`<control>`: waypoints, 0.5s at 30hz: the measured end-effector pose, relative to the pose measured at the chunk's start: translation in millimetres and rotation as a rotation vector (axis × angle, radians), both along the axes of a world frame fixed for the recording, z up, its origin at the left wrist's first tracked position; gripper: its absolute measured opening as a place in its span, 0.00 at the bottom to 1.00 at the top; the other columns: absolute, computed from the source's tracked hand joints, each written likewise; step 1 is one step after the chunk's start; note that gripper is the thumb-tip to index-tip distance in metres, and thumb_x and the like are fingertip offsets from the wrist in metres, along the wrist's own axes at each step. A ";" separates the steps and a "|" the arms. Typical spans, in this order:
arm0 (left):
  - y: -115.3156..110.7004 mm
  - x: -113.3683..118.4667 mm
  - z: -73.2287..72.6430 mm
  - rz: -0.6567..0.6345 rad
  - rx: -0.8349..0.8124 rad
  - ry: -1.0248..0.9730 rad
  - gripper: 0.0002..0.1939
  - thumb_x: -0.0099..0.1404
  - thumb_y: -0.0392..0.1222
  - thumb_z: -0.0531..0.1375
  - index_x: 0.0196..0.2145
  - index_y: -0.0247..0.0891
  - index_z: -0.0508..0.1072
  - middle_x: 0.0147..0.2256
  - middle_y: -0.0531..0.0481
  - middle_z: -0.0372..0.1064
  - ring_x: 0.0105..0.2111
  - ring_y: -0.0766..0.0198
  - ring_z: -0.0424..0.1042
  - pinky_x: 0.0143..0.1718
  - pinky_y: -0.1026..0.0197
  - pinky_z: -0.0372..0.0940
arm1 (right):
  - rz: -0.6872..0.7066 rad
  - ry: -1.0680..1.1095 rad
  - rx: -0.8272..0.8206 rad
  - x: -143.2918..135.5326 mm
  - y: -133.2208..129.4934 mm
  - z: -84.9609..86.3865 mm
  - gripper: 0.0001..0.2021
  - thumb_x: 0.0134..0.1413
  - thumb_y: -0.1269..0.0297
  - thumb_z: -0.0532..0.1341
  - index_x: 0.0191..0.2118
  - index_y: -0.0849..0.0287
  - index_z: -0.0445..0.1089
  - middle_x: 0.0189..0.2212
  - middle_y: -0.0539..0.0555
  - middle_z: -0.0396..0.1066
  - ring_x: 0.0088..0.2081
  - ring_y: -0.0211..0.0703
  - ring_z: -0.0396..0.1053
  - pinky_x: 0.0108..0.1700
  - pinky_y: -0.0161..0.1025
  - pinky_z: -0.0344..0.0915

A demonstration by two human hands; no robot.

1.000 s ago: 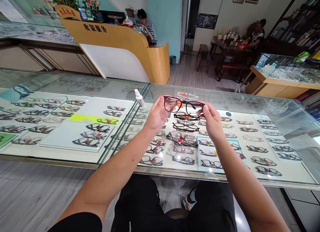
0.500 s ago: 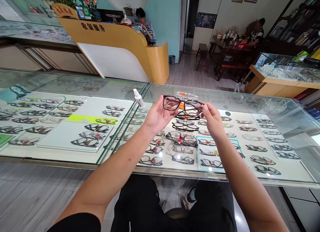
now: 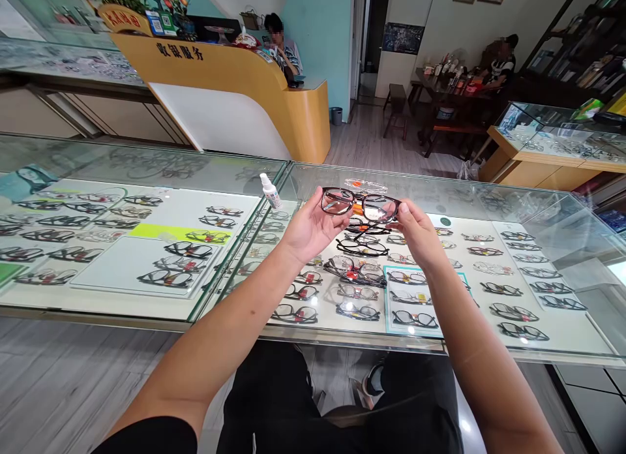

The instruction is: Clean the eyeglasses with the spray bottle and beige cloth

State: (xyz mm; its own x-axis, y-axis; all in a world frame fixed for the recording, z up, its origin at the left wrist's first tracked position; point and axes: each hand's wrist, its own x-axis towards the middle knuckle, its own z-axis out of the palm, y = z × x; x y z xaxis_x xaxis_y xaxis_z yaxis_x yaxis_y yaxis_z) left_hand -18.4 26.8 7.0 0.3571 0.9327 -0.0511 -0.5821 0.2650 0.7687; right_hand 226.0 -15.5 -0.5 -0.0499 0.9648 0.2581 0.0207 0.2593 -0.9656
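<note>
Dark-rimmed eyeglasses [image 3: 360, 200] are held up between my two hands, above a glass display case [image 3: 313, 333]. My left hand [image 3: 313, 227] grips the left end of the frame, palm turned up, with the thumb at the rim. At the other end, my right hand [image 3: 415, 229] pinches the frame's corner between thumb and fingers. Behind and below the held pair, black eyeglasses [image 3: 362, 247] and a clear-rimmed pair [image 3: 366, 185] show. A small white spray bottle [image 3: 270, 192] stands on the glass, left of my left hand.
Rows of eyeglasses [image 3: 518, 312] lie inside the case, on both sides of a seam. Beyond stands a yellow-and-white counter [image 3: 220, 108] with a person [image 3: 288, 53] seated behind it. A second person [image 3: 501, 66] sits by a dark table [image 3: 452, 82] at the back right.
The eyeglasses have tilted slightly, so their lenses face me more squarely, and their right end has shifted a little right. Both hands keep hold of them.
</note>
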 end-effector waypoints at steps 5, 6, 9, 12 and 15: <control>-1.7 1.4 2.9 -0.010 -0.059 -0.040 0.18 0.74 0.59 0.65 0.43 0.41 0.81 0.44 0.45 0.84 0.43 0.55 0.86 0.44 0.54 0.79 | 0.032 0.009 -0.007 0.2 0.0 1.0 0.27 0.63 0.29 0.63 0.38 0.52 0.74 0.40 0.52 0.75 0.44 0.45 0.72 0.49 0.43 0.72; -2.7 1.8 4.2 -0.021 -0.083 -0.058 0.17 0.74 0.58 0.66 0.42 0.40 0.81 0.45 0.45 0.84 0.43 0.55 0.85 0.43 0.55 0.79 | 0.035 0.024 -0.006 0.0 0.4 0.4 0.27 0.63 0.29 0.63 0.37 0.52 0.73 0.39 0.52 0.74 0.43 0.44 0.71 0.49 0.42 0.71; -4.9 2.7 8.3 -0.046 -0.137 -0.097 0.16 0.75 0.55 0.66 0.42 0.38 0.80 0.45 0.45 0.83 0.43 0.55 0.85 0.40 0.58 0.78 | 0.067 0.108 -0.034 -1.5 2.3 -1.7 0.27 0.61 0.29 0.66 0.35 0.52 0.73 0.36 0.51 0.71 0.41 0.43 0.69 0.51 0.43 0.71; -4.8 2.8 10.7 -0.035 -0.153 -0.114 0.16 0.75 0.55 0.66 0.42 0.37 0.79 0.44 0.45 0.83 0.42 0.55 0.85 0.38 0.59 0.77 | 0.078 0.220 -0.083 -4.2 3.7 -2.6 0.28 0.57 0.29 0.69 0.34 0.51 0.71 0.34 0.50 0.66 0.36 0.42 0.65 0.48 0.43 0.72; -3.2 1.7 11.5 -0.005 -0.140 -0.117 0.17 0.73 0.55 0.68 0.41 0.37 0.80 0.44 0.44 0.83 0.42 0.55 0.85 0.38 0.59 0.77 | 0.057 0.287 -0.105 -5.1 4.4 -1.9 0.27 0.55 0.31 0.71 0.34 0.51 0.70 0.34 0.49 0.63 0.34 0.40 0.61 0.42 0.41 0.70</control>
